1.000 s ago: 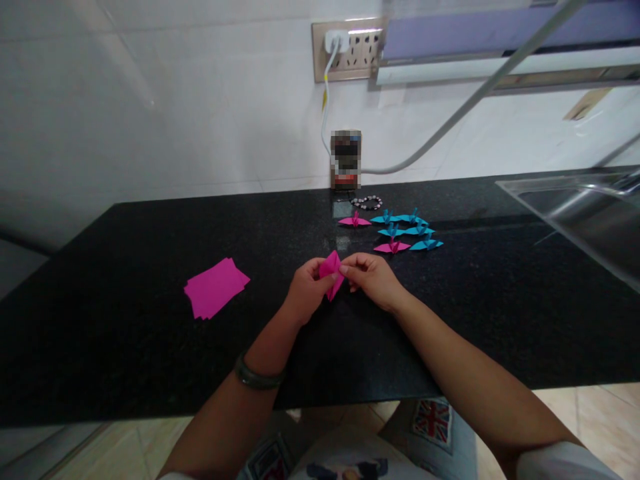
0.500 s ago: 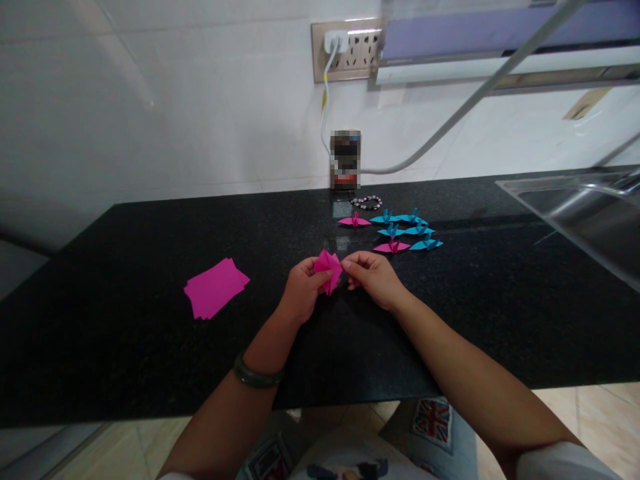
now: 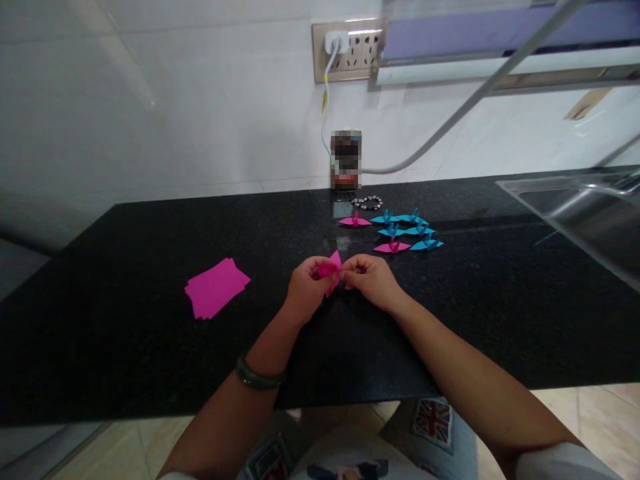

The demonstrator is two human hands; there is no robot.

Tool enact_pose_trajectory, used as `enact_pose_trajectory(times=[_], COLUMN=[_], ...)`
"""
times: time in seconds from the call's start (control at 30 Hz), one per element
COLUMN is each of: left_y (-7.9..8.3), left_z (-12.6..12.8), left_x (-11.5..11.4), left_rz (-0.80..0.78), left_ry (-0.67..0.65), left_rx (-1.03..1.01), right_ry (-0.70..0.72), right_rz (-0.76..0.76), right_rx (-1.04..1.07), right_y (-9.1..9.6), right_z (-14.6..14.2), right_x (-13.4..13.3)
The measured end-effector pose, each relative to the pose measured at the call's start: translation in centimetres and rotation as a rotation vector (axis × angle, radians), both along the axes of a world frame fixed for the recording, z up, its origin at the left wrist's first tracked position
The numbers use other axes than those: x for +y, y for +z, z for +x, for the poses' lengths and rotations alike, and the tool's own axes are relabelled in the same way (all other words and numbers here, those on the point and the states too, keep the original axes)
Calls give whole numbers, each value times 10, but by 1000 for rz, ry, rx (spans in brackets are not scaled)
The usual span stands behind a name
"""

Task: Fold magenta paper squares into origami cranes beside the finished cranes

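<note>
A small folded piece of pink origami paper (image 3: 334,264) is between my hands, just above the dark countertop. My left hand (image 3: 309,285) pinches it from the left, thumb on the near face. On the right, my right hand (image 3: 369,276) pinches the paper's right side with thumb and forefinger, the fingertips of both hands almost meeting. Part of the paper is hidden behind my fingers. Beyond my right hand lie folded paper cranes, among them a pink crane (image 3: 393,247) and a blue crane (image 3: 427,245).
A stack of pink paper sheets (image 3: 216,289) lies to the left on the black countertop (image 3: 140,353). Near the wall are a beaded bracelet (image 3: 368,203) and a phone-like upright object (image 3: 346,160), blurred out. A metal sink (image 3: 590,213) is at the right.
The pink paper has been turned and its flap bent over, showing a narrower shape. My left thumb has shifted right, and my right fingers now grip the paper's right side.
</note>
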State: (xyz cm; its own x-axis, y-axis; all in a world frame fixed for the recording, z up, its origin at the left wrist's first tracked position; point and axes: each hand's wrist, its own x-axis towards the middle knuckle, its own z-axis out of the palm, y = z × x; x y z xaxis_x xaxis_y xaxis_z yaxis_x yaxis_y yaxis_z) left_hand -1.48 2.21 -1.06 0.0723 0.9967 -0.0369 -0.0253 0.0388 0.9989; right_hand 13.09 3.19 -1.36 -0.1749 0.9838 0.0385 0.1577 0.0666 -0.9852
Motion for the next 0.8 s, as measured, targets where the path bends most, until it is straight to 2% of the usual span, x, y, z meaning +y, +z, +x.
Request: enact_pose_trajectory(times=[0.23,0.4,0.6,0.8], left_y=[2,1,3,2], left_z=[2,3,3,3], left_x=[-1,-1,-1,-1], left_rz=[-13,0,-27,-46], left_ry=[-55,-87,-71,-37], left_rx=[-23,-42,-73,-120], right_ry=[47,20,55,1], right_rz=[29,-22,-37,-16], right_rx=[31,109,112,91], right_y=[-4,-3,-1,-2], right_z=[0,-2,-2,-3], right_x=[2,0,0,1])
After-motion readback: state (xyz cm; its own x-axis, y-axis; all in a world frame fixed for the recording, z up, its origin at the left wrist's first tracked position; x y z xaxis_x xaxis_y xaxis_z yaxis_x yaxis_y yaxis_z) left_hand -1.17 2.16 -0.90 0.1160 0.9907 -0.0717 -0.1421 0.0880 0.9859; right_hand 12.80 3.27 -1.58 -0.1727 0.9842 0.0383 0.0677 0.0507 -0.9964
